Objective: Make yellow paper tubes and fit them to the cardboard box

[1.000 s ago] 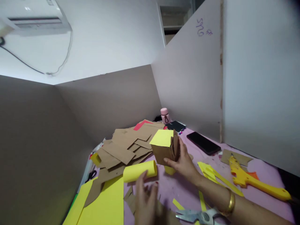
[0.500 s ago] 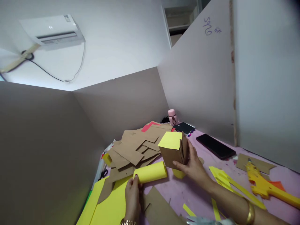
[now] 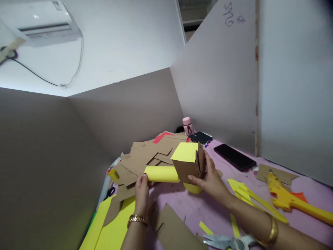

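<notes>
My left hand [image 3: 142, 191] pinches the near left end of a yellow paper tube [image 3: 161, 174], which lies almost level above the table. My right hand [image 3: 208, 175] grips a brown cardboard box [image 3: 183, 170] from its right side, thumb on the front face and fingers behind. Yellow paper [image 3: 185, 152] covers the box's top. The tube's right end meets the left side of the box in view; whether they touch I cannot tell. Below the box a rounded yellow piece [image 3: 192, 188] shows in part.
Cardboard pieces [image 3: 140, 152] are heaped at the back left, with yellow sheets [image 3: 114, 225] in front. Scissors [image 3: 231, 241] lie at the near edge. To the right are a yellow glue gun [image 3: 282, 194], a phone [image 3: 234, 157] and yellow strips [image 3: 247, 196]. A pink bottle [image 3: 187, 125] stands behind.
My left hand has raised the yellow tube and levelled it, bringing its right end up beside the box. The box stays in my right hand. The view has shifted slightly.
</notes>
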{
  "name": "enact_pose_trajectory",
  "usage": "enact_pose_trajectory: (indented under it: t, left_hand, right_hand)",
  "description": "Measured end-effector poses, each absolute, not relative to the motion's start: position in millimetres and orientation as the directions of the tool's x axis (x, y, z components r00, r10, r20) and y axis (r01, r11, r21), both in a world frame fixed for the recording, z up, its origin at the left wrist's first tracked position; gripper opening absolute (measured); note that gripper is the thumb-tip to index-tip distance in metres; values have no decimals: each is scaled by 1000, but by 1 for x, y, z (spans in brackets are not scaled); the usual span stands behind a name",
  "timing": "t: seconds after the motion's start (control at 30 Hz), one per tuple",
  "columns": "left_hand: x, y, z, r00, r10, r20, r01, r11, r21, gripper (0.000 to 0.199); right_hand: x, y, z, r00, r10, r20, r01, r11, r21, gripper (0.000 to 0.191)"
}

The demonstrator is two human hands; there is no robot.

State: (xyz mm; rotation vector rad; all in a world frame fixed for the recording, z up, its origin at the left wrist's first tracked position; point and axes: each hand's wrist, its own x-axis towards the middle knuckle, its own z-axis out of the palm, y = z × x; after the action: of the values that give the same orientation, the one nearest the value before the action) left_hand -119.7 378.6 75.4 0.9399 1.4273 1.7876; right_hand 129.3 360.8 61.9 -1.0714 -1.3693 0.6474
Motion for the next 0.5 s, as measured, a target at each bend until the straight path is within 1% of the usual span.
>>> enact_pose_trajectory:
  t: [0.2, 0.37, 0.5]
  left_hand:
    - [-109, 385, 54, -484, 866, 126, -102, -199, 975, 38]
    - [-111, 395, 56, -397, 911, 114, -156, -189, 970, 39]
    - [-109, 404, 56, -377, 920, 102, -195, -187, 963, 36]
  right_hand:
    - [131, 360, 64, 137, 886, 442, 209, 411, -888, 100]
    - [130, 359, 65, 128, 887, 443, 195, 415, -889, 99]
    - [129, 359, 65, 137, 883, 449, 196, 421, -886, 100]
